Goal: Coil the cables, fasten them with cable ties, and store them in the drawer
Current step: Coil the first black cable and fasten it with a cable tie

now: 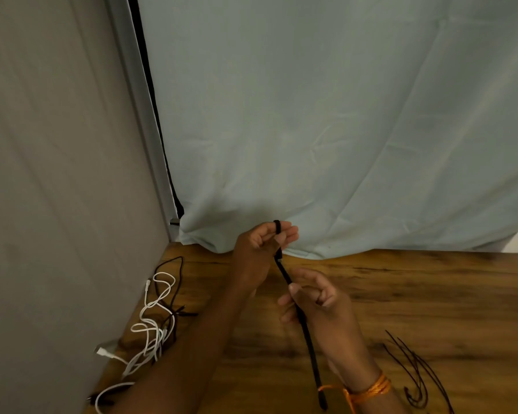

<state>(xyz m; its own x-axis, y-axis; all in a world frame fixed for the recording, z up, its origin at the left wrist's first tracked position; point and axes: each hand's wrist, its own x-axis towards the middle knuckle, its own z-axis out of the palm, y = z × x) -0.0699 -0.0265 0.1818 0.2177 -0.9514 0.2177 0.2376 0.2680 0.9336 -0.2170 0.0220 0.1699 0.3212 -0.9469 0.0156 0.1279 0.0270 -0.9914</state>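
Note:
A black cable [307,330] runs taut from my left hand [262,249] down through my right hand [314,297] toward the bottom edge of the view. One end of it loops over the fingers of my left hand, which is raised in front of the curtain and grips it. My right hand pinches the cable lower down, above the wooden table [431,294]. At the left side of the table lies a tangle of white cables [150,327] mixed with black cables [174,264]. Several thin black cable ties [416,372] lie at the right. No drawer is in view.
A pale green curtain [341,115] hangs behind the table and drapes onto its back edge. A grey fabric panel [57,174] closes off the left side. An orange thread band [368,389] is around my right wrist.

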